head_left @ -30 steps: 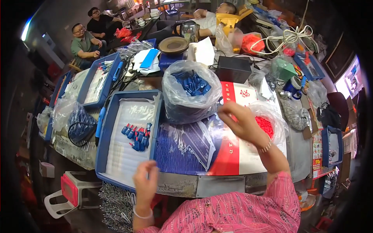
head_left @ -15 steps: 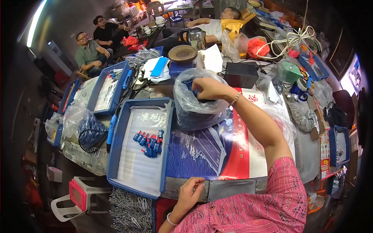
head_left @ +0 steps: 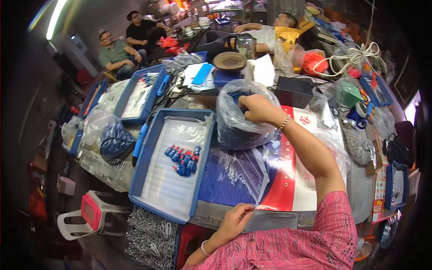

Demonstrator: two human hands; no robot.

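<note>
Clear plastic bag point(head_left: 238, 123) of small blue parts, standing on the counter point(head_left: 288, 198) just right of the blue tray point(head_left: 155, 198). The right hand point(head_left: 254, 108) reaches into the bag's open mouth; whether its grip is spread or pinching a part cannot be told. The left hand point(head_left: 236, 220) rests loosely curled at the counter's near edge, holding nothing. The film looks thin, soft and slippery, the load light; it is probably best held at the gathered rim. Blue parts point(head_left: 183, 159) lie in the tray.
</note>
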